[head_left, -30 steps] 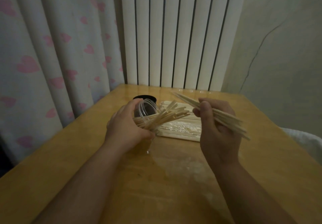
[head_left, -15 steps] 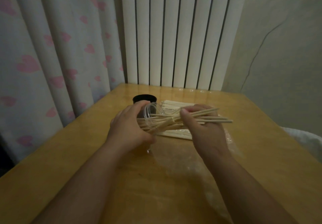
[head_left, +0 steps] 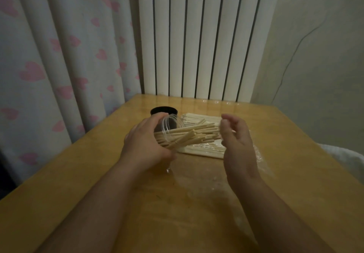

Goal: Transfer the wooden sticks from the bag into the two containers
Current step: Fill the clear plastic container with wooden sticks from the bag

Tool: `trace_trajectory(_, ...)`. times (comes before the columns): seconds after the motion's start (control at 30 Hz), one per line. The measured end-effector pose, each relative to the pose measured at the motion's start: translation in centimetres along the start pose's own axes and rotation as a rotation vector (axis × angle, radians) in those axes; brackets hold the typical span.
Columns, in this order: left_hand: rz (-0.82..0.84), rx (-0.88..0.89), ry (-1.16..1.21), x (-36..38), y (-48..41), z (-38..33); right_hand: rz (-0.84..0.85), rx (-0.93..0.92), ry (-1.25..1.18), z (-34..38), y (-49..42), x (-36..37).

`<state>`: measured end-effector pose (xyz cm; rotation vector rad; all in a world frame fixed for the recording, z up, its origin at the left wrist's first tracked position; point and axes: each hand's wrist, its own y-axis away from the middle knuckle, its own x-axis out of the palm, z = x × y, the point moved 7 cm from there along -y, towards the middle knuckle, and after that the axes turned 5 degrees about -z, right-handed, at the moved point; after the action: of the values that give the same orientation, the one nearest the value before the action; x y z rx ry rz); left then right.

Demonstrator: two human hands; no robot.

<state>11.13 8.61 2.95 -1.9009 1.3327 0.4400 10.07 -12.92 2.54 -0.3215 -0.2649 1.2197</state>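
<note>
Over the wooden table (head_left: 94, 178) the left hand (head_left: 145, 144) curls its fingers round a clear container (head_left: 169, 123) tipped sideways, wooden sticks (head_left: 194, 134) jutting from its mouth toward the right hand (head_left: 236, 140), whose loosely bent fingers hold nothing, with the flat bag (head_left: 204, 151) of sticks just behind and a black container (head_left: 163, 110) beyond.

Home: heart-print curtain (head_left: 59, 59), radiator (head_left: 197, 36)

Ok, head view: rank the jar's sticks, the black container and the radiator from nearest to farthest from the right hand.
1. Sticks, by the fingers of the right hand.
2. Black container, behind the clear jar, leftward.
3. Radiator, at the back wall.
</note>
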Motion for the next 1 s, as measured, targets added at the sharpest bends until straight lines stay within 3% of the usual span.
trace_trajectory(0.27,-0.008,-0.001,0.019,0.0,-0.2,0.2,0.02,0.059,0.001,-0.2,-0.1,0.1)
trace_trajectory(0.43,-0.052,-0.014,0.043,-0.2,-0.2,0.5,-0.018,-0.023,0.07,-0.4,-0.4,-0.6)
trace_trajectory(0.6,-0.076,-0.023,0.05,-0.3,-0.3,0.6,0.197,-0.144,0.218,-0.1,0.5,1.2)
trace_trajectory(0.73,-0.095,-0.042,0.051,-0.2,-0.4,0.9,0.092,-0.138,0.21,-0.2,0.4,0.3)
trace_trajectory(1.0,-0.116,-0.054,0.079,-0.3,-0.5,1.2,0.204,-0.033,0.563,-1.8,0.4,0.7)
